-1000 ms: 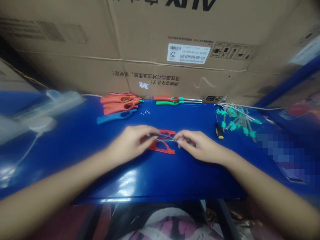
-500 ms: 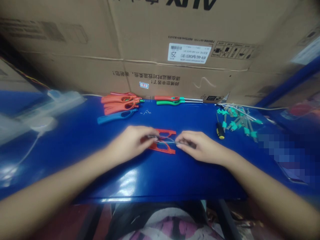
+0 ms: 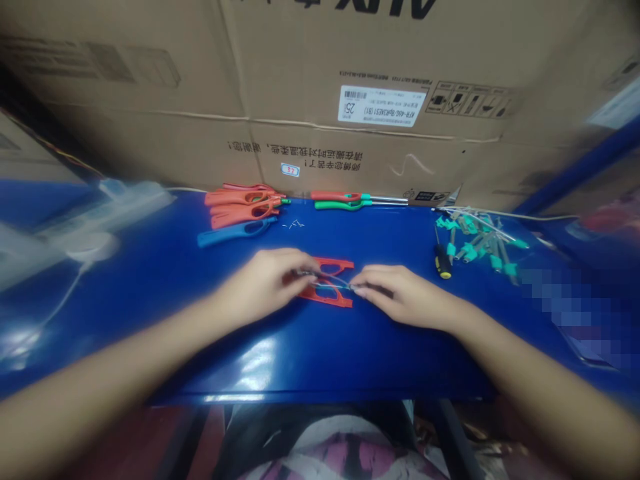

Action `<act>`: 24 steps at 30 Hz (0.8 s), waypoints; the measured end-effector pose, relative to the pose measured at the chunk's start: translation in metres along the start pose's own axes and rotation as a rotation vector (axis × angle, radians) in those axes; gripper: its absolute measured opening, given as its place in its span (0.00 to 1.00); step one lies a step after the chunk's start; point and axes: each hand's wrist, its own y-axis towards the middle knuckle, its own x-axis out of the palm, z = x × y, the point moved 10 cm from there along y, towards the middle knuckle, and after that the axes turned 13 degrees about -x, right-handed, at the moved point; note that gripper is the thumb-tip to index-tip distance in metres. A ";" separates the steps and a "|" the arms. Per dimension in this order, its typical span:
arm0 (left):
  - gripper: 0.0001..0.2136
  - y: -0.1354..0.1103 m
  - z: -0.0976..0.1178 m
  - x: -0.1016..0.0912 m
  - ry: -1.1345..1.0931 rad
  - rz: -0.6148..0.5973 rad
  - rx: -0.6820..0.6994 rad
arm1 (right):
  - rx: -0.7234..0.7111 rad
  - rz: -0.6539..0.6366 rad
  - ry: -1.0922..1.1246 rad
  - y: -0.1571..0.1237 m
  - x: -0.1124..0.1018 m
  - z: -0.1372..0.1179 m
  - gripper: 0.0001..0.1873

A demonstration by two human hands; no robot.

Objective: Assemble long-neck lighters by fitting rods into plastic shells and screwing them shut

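While both forearms reach over the blue counter [image 3: 310,353], the left hand [image 3: 273,277] is closed around a small dark part [image 3: 304,273], mostly hidden by the fingers, and the right hand [image 3: 393,292] pinches the end of some thin wires [image 3: 334,277] between its thumb and fingertips. These wires stretch across the gap between the hands, above two red-orange handle pieces [image 3: 343,302], which lie on the counter with their left ends covered by the left hand. Whether this hand also touches the pieces, I cannot tell. Farther back on the left, there is a pile of orange handles [image 3: 235,198], with a blue handle [image 3: 225,236] and tiny pins [image 3: 294,225] near it. Two long lighters [image 3: 335,197] with metal rods lie along the foot of the cardboard box [image 3: 190,147]. On the right, a black and yellow screwdriver [image 3: 442,265] lies just beside a heap of metal tubes with teal ends [image 3: 469,251]
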 end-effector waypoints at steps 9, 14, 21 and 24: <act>0.10 0.003 -0.008 0.000 -0.074 -0.015 -0.088 | -0.010 0.036 0.006 0.001 -0.004 -0.005 0.12; 0.09 0.001 -0.004 -0.011 -0.119 0.069 -0.069 | -0.025 0.092 0.001 0.002 -0.010 -0.008 0.14; 0.09 0.001 -0.002 -0.015 -0.138 0.115 -0.059 | -0.072 0.097 0.020 0.001 -0.012 -0.012 0.12; 0.09 0.003 -0.004 -0.015 -0.133 0.104 -0.072 | -0.075 0.083 0.022 0.000 -0.011 -0.011 0.11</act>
